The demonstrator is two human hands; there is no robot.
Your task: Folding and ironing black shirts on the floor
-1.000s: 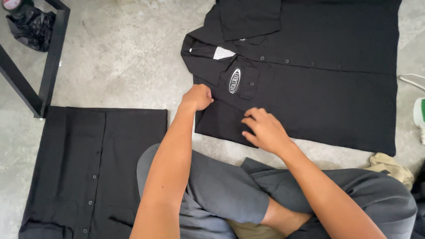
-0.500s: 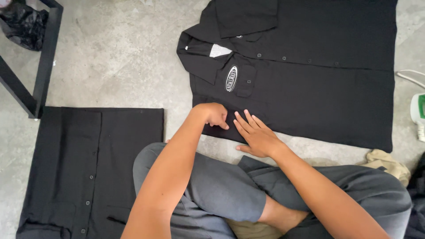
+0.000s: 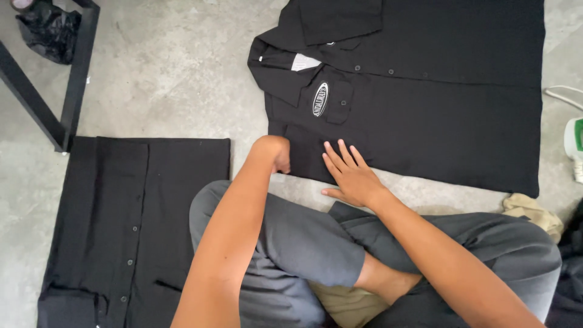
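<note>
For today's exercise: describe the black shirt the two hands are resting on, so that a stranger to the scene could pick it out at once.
Start at the grey concrete floor. Two black garments lie on it; take the black shirt at the top right, beyond the person's knees. Unlike the folded black garment at the left, it shows a collar and a white oval chest patch.

Bare concrete floor [image 3: 176, 85] lies open at eleven o'clock of the hands. A black metal frame [image 3: 73, 73] blocks ten o'clock; a folded black shirt [image 3: 133, 225] covers eight o'clock.
</note>
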